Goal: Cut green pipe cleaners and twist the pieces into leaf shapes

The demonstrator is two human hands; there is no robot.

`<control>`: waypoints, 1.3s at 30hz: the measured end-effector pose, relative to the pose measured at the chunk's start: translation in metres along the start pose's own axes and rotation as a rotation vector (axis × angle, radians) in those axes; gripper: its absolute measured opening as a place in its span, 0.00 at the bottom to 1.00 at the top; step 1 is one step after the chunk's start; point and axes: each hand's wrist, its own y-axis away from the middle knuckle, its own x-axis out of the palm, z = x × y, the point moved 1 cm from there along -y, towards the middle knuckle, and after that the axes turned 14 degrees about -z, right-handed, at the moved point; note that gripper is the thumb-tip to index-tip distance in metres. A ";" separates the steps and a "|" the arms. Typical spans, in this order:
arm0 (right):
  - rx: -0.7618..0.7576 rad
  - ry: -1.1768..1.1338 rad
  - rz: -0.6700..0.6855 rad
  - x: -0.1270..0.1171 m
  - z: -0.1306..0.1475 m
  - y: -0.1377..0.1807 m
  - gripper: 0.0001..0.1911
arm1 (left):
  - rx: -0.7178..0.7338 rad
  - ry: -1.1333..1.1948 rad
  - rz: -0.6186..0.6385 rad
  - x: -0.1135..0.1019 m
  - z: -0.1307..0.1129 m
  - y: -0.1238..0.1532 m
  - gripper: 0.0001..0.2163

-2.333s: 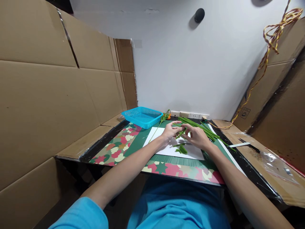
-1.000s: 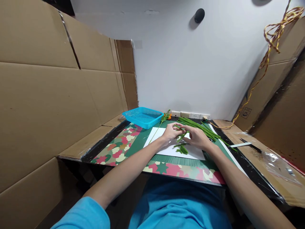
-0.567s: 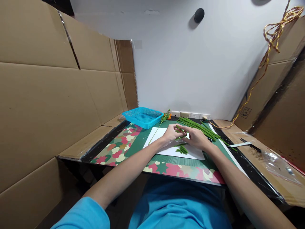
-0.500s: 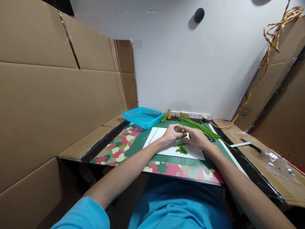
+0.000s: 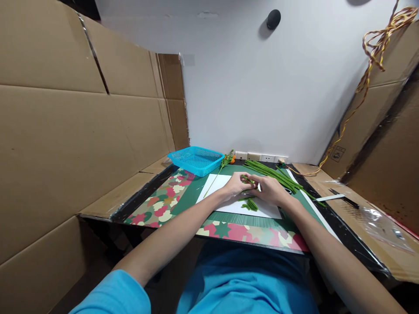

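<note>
Over a white sheet of paper [image 5: 268, 211], my left hand [image 5: 236, 183] and my right hand [image 5: 267, 188] meet with fingertips close together. Both are closed on a green pipe cleaner [image 5: 248, 179], which looks bent between the fingers; its lower part is partly hidden by them. Just below the hands, several short folded green pipe cleaner pieces [image 5: 250, 205] lie on the paper. A bundle of long green pipe cleaners [image 5: 275, 172] rests behind and to the right of my right hand.
A blue plastic basket [image 5: 196, 161] stands at the back left. Beside it lies a green stem with orange flowers [image 5: 227, 161]. Scissors handles [image 5: 288, 190] show by the bundle. To the right are a pale strip [image 5: 330, 197], black tweezers-like tool [image 5: 350, 201] and clear plastic bag [image 5: 382, 226].
My fingers have shifted slightly around the pipe cleaner, and its upper end sits a little lower and flatter. Everything else stays in place.
</note>
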 end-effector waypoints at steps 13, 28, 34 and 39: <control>0.006 -0.005 0.041 0.001 0.001 -0.001 0.16 | -0.057 -0.058 0.005 0.002 -0.004 0.005 0.10; 0.018 -0.006 0.043 -0.003 0.005 0.000 0.17 | -0.010 -0.077 0.043 0.001 0.000 0.004 0.08; 0.008 -0.008 0.053 -0.002 0.004 0.000 0.22 | -0.038 -0.053 0.042 0.000 0.005 0.002 0.13; 0.007 0.001 0.054 -0.003 0.005 0.000 0.21 | -0.035 -0.049 0.046 0.000 0.003 0.002 0.13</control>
